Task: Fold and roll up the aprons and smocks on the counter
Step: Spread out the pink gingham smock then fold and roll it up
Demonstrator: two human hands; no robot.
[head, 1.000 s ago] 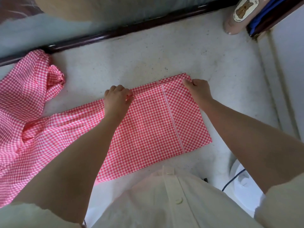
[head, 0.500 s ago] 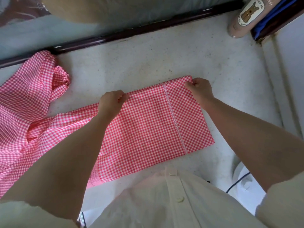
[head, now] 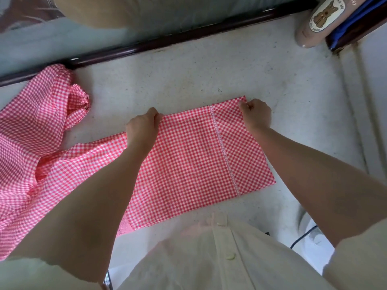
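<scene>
Gingham smock [head: 188, 160], far edge in hands [head: 143, 128] [head: 256, 115]

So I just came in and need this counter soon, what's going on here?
A person is folding a red checked smock on the counter. The left hand and the right hand each pinch the far edge of its flat, folded part, the right one at the corner. The rest of the smock lies bunched to the left, not yet folded, and nothing is rolled up. A bottle with a bear label sits at the far right.
</scene>
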